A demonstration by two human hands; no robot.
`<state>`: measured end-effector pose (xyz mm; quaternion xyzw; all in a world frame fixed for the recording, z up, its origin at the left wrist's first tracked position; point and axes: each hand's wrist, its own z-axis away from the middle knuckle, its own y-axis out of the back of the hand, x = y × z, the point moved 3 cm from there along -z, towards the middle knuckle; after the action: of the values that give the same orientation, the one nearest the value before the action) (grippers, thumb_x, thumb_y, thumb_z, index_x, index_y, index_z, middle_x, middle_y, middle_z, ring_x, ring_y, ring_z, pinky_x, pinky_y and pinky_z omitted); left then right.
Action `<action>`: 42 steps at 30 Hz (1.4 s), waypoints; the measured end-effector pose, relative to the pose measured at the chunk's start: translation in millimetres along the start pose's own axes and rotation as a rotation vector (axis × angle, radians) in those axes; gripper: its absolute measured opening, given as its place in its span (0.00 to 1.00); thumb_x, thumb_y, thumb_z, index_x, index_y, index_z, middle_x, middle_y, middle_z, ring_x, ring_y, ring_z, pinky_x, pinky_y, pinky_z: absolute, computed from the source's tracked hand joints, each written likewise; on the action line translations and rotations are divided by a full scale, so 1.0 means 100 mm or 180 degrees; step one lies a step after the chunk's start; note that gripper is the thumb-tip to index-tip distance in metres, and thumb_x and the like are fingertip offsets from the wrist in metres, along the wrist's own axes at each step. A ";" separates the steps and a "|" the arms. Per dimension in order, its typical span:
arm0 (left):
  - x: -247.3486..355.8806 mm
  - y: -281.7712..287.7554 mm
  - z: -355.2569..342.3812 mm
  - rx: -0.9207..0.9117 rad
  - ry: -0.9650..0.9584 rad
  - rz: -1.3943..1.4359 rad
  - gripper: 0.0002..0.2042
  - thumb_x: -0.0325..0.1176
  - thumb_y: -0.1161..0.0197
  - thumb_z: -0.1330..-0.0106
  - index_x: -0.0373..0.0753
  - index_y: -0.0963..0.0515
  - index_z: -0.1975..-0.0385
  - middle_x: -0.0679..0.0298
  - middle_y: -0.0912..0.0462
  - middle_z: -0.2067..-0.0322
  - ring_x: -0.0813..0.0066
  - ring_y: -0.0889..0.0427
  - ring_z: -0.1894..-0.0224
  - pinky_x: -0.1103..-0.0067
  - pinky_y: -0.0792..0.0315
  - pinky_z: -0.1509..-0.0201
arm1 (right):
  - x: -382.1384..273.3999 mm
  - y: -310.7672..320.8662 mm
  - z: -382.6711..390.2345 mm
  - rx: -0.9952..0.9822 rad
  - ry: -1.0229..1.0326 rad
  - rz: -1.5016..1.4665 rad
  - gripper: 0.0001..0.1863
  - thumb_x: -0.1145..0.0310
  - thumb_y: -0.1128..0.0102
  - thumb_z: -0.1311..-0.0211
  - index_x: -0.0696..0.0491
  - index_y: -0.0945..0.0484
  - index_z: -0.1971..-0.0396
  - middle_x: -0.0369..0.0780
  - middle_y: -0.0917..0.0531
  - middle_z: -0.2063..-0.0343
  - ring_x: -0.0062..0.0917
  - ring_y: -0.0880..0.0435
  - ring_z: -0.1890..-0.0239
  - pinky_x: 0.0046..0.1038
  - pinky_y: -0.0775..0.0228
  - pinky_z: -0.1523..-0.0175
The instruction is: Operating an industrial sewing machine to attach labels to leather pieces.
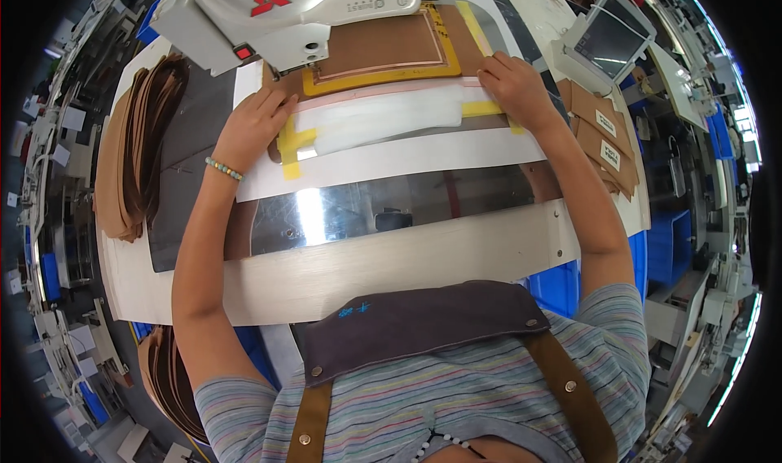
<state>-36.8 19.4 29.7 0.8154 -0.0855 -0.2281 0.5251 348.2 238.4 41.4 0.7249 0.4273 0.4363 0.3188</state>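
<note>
Brown panel (375, 46) partly under machine head (293, 30) (brown stack (126, 157) at left)

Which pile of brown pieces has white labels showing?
The pile at the right, next to the screen; its white labels set it apart from the left-hand pile on the table and the lower-left pile, which show none.

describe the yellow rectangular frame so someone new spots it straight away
Find the big white sewing machine at the top. Just below its pale arm, between the left hand and right hand, lies the yellow rectangular frame around brown flat material. Unlike the separate yellow tape strips nearby, it turns corners.
</note>
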 end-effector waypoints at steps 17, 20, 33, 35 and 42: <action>0.24 -0.10 0.25 -0.0198 0.1598 0.0811 0.25 0.37 0.41 0.21 0.42 0.28 0.26 0.62 0.31 0.23 0.54 0.39 0.20 0.61 0.43 0.20 | -0.19 0.04 0.41 -0.0211 -0.1330 -0.0610 0.24 0.53 0.41 0.22 0.53 0.16 0.39 0.46 0.24 0.30 0.41 0.33 0.24 0.42 0.39 0.24; 0.29 -0.06 0.22 -0.0240 0.1644 0.0720 0.25 0.37 0.40 0.22 0.44 0.27 0.26 0.63 0.31 0.23 0.53 0.39 0.19 0.60 0.44 0.19 | -0.16 0.03 0.41 -0.0198 -0.1421 -0.0857 0.22 0.53 0.41 0.22 0.54 0.14 0.41 0.45 0.24 0.30 0.41 0.34 0.23 0.42 0.39 0.23; 0.26 -0.05 0.27 -0.0190 0.1599 0.0677 0.24 0.40 0.38 0.23 0.48 0.23 0.28 0.58 0.32 0.23 0.48 0.37 0.21 0.59 0.40 0.21 | -0.19 0.00 0.34 -0.0515 -0.1532 -0.0957 0.25 0.53 0.44 0.20 0.55 0.18 0.36 0.43 0.27 0.27 0.39 0.38 0.21 0.43 0.43 0.21; 0.27 0.01 0.27 -0.0009 0.1663 0.0496 0.24 0.41 0.37 0.24 0.45 0.22 0.30 0.54 0.31 0.24 0.47 0.35 0.23 0.59 0.37 0.22 | -0.17 0.02 0.35 -0.0558 -0.1501 -0.0865 0.25 0.54 0.44 0.21 0.55 0.18 0.36 0.43 0.27 0.27 0.39 0.38 0.21 0.43 0.42 0.22; 0.31 0.17 0.29 -0.0176 0.1712 0.0259 0.24 0.43 0.34 0.26 0.41 0.20 0.34 0.54 0.28 0.26 0.48 0.31 0.25 0.59 0.32 0.26 | -0.18 0.09 0.38 -0.0586 -0.1436 -0.0691 0.25 0.57 0.43 0.22 0.60 0.18 0.37 0.45 0.25 0.28 0.41 0.35 0.22 0.44 0.40 0.22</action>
<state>-21.2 -23.0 26.5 0.8280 0.0306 0.0156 0.5597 381.0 215.2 26.6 0.7217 0.3791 0.2639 0.5155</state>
